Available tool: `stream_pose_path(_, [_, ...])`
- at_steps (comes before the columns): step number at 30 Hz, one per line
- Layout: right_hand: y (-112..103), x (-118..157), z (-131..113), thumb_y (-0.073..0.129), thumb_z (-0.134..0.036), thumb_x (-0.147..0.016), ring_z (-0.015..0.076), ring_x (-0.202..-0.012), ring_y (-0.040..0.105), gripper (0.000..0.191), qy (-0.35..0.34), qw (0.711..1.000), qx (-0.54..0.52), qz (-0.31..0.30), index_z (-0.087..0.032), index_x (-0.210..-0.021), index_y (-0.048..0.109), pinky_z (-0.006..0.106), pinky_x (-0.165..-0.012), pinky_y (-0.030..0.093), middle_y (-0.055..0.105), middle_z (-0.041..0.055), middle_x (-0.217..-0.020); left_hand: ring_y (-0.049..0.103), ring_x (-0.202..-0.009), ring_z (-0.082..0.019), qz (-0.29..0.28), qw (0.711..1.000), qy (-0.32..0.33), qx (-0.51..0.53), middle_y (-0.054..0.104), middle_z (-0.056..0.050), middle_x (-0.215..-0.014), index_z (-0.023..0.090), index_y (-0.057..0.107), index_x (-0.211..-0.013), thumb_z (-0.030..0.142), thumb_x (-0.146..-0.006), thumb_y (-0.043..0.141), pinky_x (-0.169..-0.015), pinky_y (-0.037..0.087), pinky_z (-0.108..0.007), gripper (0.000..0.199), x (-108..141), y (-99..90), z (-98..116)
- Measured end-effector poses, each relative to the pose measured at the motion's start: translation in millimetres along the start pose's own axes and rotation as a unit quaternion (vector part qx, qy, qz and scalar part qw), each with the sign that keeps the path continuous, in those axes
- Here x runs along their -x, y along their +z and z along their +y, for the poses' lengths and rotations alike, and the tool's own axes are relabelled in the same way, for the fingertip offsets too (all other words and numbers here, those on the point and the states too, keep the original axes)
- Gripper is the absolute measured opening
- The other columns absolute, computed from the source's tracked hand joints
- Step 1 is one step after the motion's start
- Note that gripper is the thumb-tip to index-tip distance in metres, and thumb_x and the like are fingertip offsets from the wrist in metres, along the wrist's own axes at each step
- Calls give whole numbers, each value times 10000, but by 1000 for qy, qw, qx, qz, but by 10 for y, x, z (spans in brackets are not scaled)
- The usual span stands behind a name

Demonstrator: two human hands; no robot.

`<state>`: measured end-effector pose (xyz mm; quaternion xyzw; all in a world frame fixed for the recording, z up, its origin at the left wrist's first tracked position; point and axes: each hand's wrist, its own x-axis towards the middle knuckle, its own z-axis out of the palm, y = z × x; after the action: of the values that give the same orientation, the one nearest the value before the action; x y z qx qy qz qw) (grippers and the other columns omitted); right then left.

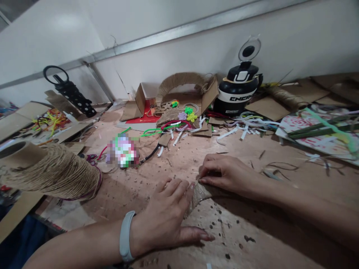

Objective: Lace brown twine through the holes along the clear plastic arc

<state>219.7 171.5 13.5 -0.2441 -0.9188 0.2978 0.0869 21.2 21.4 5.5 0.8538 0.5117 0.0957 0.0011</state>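
Observation:
A tan, twine-wrapped piece (201, 193) with a slightly shiny surface lies low on the wooden table between my hands. My left hand (165, 215), with a pale band at the wrist, rests palm down over its near left side, fingers extended and thumb spread out on the tabletop. At the piece's upper edge, my right hand (224, 172) has thumb and forefinger pinched together on it, possibly on a strand of twine. Part of the piece is hidden beneath both hands. To the left, a big cone of jute twine (56, 170) leans over.
Along the back stand a black-and-white flask (238, 91) with its lid raised, a twine-wrapped arch (182, 79) with bright flowers (190, 114), and cardboard pieces (134, 106). A dark bottle (74, 95) is at far left. Paper strips (231, 129) and scraps litter the table.

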Motion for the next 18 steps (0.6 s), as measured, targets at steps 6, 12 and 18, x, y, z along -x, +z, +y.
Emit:
stream_pose_path(6, [-5, -8, -12, 642, -289, -865, 187, -815, 620, 126, 8, 1000, 0, -5, -207, -840, 735, 284, -729, 452, 662, 55, -859, 498, -1229, -309, -21, 1000, 3, 12, 558, -148, -1362, 142, 443, -1434, 843, -841, 267, -1068, 319, -457, 935, -38, 23, -29])
stream_pose_path(12, [-104, -3, -3, 629, -328, -873, 185, -812, 622, 169, -4, 1000, -3, -25, -196, -896, 731, 284, -736, 461, 668, 66, -897, 487, -1230, -304, -23, 999, 5, 25, 552, -152, -1362, 130, 441, -1434, 856, -825, 280, -1085, 312, -463, 961, -63, 56, -56])
stream_pose_path(18, [-203, 70, 20, 602, -298, -895, 189, -819, 623, 161, 19, 999, 28, -28, -208, -894, 736, 288, -732, 451, 674, 58, -899, 490, -1224, -311, -21, 1000, 10, 20, 559, -159, -1342, 112, 498, -1375, 850, -831, 281, -1080, 330, -471, 942, -81, 49, -50])
